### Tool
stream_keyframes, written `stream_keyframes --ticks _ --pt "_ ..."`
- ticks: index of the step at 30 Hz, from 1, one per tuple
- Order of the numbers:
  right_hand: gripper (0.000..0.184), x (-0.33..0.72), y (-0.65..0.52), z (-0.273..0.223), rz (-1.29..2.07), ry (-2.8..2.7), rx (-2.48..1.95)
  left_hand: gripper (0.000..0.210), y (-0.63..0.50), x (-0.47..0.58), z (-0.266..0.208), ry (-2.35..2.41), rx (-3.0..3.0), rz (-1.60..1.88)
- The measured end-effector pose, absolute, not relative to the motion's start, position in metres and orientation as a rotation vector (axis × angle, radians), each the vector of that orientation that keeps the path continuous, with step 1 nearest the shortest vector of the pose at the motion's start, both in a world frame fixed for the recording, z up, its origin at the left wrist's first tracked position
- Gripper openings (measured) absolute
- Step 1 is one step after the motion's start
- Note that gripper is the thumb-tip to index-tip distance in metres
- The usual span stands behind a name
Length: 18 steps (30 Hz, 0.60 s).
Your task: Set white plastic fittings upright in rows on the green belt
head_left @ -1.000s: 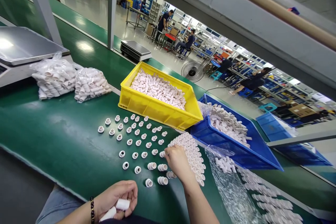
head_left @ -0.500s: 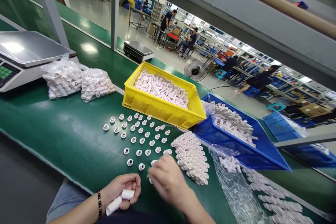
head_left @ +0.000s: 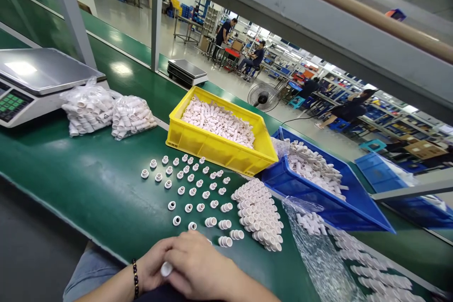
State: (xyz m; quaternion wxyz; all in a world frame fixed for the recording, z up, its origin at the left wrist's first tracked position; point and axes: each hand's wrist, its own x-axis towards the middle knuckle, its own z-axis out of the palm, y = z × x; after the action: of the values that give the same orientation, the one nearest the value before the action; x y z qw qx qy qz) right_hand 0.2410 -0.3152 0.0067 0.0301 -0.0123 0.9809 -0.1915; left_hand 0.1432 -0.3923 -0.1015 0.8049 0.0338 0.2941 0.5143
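Observation:
Low in the view, my left hand (head_left: 153, 264), with a beaded bracelet at the wrist, is curled around short white plastic tubes. One open tube end (head_left: 166, 269) shows between my hands; the other tubes are hidden. My right hand (head_left: 201, 266) lies over the left fingers, its own fingers closed at that tube. Just beyond my hands, flanged white fittings (head_left: 171, 205) stand upright in loose rows on the green belt (head_left: 116, 198). Several white tubes (head_left: 225, 241) lie on their sides to the right, beside a neat stack of tubes (head_left: 262, 214).
A yellow bin (head_left: 212, 148) and a blue bin (head_left: 318, 207) hold loose white parts. Bagged tubes (head_left: 132, 118) lie by a scale (head_left: 46, 73) at left. Bubble wrap (head_left: 314, 264) and more tube rows (head_left: 382, 276) lie at right. A grey frame beam (head_left: 283, 14) crosses overhead.
My right hand has moved left and down from the fittings onto my left hand. Several tubes it was covering on the belt now show.

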Motion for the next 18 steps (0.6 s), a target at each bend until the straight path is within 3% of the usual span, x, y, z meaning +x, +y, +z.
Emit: stream_keyframes --ticks 3,7,18 --pt "0.013 0.273 -0.296 0.035 -0.653 3.036 0.411 0.020 -0.393 0.145 -0.097 0.566 0.119 1.061" --pt "0.015 0.304 -0.282 0.038 -0.473 2.945 0.787 0.034 -0.392 0.145 -0.096 0.480 0.219 1.066" --pt "0.010 0.303 -0.281 0.005 -0.272 2.819 0.714 0.015 -0.396 0.146 -0.092 0.515 0.234 1.070"
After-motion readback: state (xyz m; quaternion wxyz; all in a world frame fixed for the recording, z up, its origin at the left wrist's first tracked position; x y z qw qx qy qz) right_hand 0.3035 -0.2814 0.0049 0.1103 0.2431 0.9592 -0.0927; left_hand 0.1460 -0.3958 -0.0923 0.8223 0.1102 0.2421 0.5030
